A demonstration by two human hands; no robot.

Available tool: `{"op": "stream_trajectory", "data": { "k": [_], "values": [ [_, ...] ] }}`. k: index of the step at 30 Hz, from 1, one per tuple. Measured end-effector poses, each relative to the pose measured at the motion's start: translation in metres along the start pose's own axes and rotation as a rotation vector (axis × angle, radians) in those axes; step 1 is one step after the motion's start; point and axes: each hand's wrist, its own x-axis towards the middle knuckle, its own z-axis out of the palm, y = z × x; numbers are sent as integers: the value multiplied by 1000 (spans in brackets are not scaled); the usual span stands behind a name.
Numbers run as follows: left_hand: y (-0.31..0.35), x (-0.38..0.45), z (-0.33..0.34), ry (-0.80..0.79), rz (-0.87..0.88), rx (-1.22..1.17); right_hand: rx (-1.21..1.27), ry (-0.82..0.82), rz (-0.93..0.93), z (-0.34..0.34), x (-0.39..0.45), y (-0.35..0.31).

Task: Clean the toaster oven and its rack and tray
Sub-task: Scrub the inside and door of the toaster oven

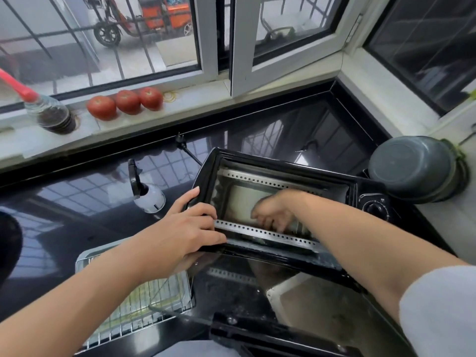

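— Glass door (pixel 296 300) hangs open right under both forearms, closest to us. Lean on it and I'd expect the toaster oven (pixel 278 202) to tip forward off the counter (pixel 77 202).

— Agreed. It sits tilted back with its mouth up, and only the left hand (pixel 188 228) steadies it — thumb hooked over the left edge of the frame, fingers lying fairly straight across the lower lip.

— And the right hand (pixel 273 215)?

— Deep inside the cavity, blurred; I can't tell whether it holds a cloth or just rubs with bare fingers. Perforated metal strips line the opening (edges like that could scrape a knuckle on a fast stroke).

— Rack (pixel 144 307) and tray (pixel 85 258)?

— Stacked on the counter at lower left, rack on top, near the door — a swinging elbow might knock them.

— The spray bottle (pixel 148 194)?

— Just beside the oven's left corner. The plug (pixel 180 143) lies loose behind it, so shock looks unlikely.
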Motion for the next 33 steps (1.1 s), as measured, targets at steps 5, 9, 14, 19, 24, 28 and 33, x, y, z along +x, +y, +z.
{"op": "stream_trajectory", "data": {
  "k": [5, 9, 14, 19, 24, 28, 33],
  "values": [
    [0, -1, -1, 0, -2, 12, -272, -65, 80, 4, -14, 4],
    [0, -2, 1, 9, -5, 19, -535, 24, 268, -1, -25, 19],
    [0, -2, 2, 22, 6, 5, -112, -64, -19, 7, -28, 9],
    [1, -1, 1, 22, -3, 7, -686, 109, 215, 3, -28, 21],
    [2, -1, 3, 29, -14, -2, -599, 188, 123, 1, -20, 26],
    [1, -1, 3, 21, -19, 14, -287, 163, -158, 22, -16, 9],
    [2, 0, 0, 32, -30, 9, -567, 204, 145, 11, -39, 17]
  ]
}}
